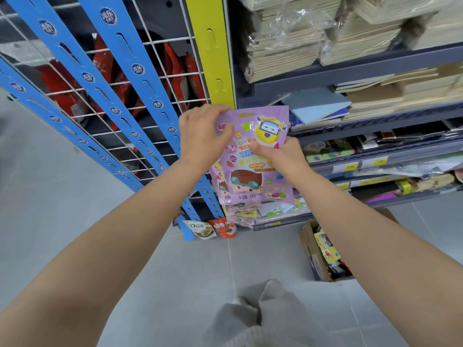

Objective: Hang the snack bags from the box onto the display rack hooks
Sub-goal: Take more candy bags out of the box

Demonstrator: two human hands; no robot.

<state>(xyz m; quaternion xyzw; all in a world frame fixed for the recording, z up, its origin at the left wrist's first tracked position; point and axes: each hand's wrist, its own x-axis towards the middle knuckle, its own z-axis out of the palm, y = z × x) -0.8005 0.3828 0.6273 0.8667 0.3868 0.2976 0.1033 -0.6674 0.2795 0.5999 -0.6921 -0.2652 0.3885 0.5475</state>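
As seen from the head view, the left hand (203, 136) holds the bag (250, 182) by its top left corner; the grip there is a pinch, with the thumb on the front and the fingers over the top edge; the right hand (281, 156) pinches the bag's right side, about half way down.

The bag is up in the air, flat and facing us, in front of the low end of the yellow strip (214, 58) of the rack; more bags (240, 212) of the same kind hang just under it; the box (317, 254) sits on the floor (75, 196), down to the right and well apart, with more packs inside.

I think the bag is light, thin and soft; it looks shiny, so it may slip; it will bend and flop if held by one corner only. The best place to hold seems to be the flat top edge, on both sides of the hang hole, though I cannot see the hole; squeezing the puffy middle could crush the snacks.
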